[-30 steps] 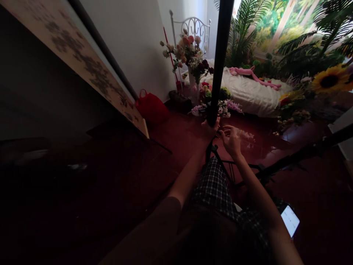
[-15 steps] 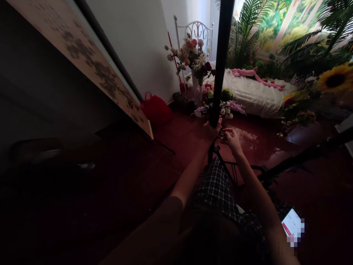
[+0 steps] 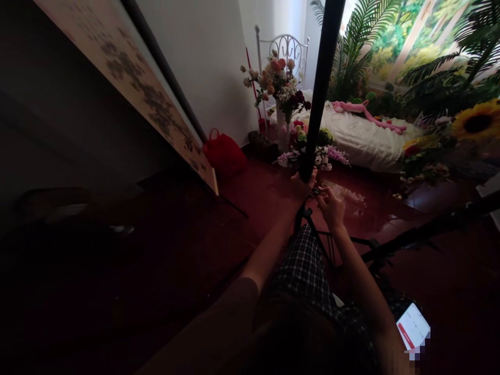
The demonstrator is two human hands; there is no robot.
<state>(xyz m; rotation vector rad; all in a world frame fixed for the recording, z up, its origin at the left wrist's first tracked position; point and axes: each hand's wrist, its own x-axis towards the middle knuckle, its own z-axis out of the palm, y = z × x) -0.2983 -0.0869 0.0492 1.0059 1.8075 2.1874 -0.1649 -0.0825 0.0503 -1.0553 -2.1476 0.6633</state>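
A thick black pole point(image 3: 322, 78) of a stand rises in front of me, tilted slightly to the right. My left hand point(image 3: 302, 182) is wrapped around its lower part. Just to the right, my right hand point(image 3: 331, 207) pinches a small dark knob point(image 3: 314, 192) on the side of the pole with thumb and fingers. Beneath both hands the stand's dark legs point(image 3: 322, 245) spread near my knee in checked trousers point(image 3: 302, 260). Shadow hides the exact shape of the knob.
A second black pole point(image 3: 425, 229) slants at the right. A lit phone point(image 3: 413, 325) lies by my right thigh. Ahead are a flower bouquet point(image 3: 277, 78), a white-covered bed point(image 3: 363, 135) and a red bag point(image 3: 224, 152). A tall painted panel point(image 3: 140, 88) leans at the left.
My view has shifted slightly, so the pole and room sit a little further right. The right hand has turned a little at the knob; the left keeps its grip on the pole.
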